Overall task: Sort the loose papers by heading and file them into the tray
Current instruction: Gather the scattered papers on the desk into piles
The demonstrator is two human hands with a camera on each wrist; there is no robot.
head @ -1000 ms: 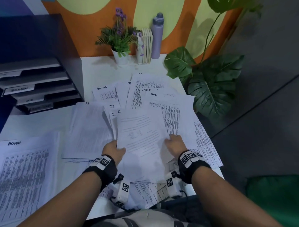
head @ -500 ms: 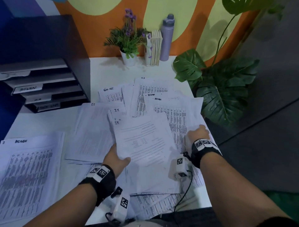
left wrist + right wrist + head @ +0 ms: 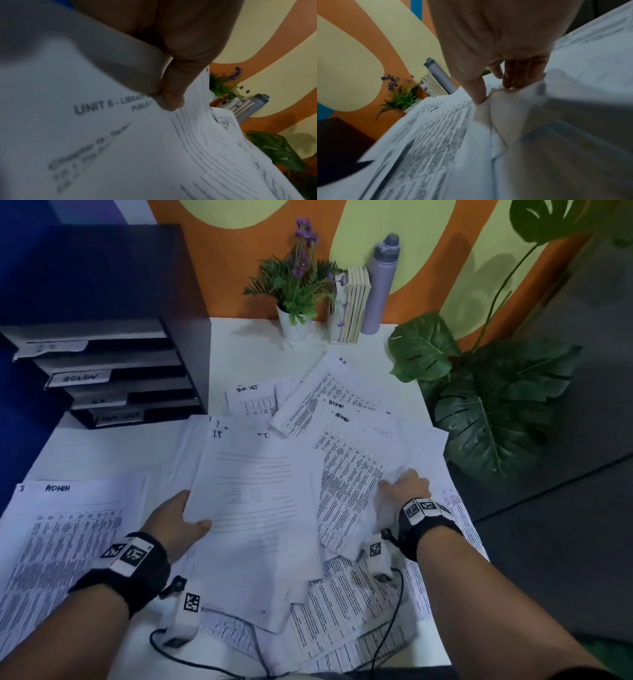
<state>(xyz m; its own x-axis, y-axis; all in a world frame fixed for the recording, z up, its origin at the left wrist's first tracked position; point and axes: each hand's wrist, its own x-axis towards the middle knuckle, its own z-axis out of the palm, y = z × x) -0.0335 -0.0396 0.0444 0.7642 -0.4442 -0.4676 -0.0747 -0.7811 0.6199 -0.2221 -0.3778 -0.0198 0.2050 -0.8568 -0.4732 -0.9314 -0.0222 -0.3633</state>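
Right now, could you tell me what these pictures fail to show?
- Tray labels, head view: only ADMIN reads; the others are blurred.
- Right hand's fingertips, head view: hidden behind lifted paper.
- Sheet's heading, left wrist view: partly covered by the left hand.

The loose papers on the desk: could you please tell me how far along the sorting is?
Early. One ADMIN pile sits apart on the left. The left hand holds a sheet; the right hand gathers table-printed sheets. Most papers remain spread out, and the tray slots show nothing filed.
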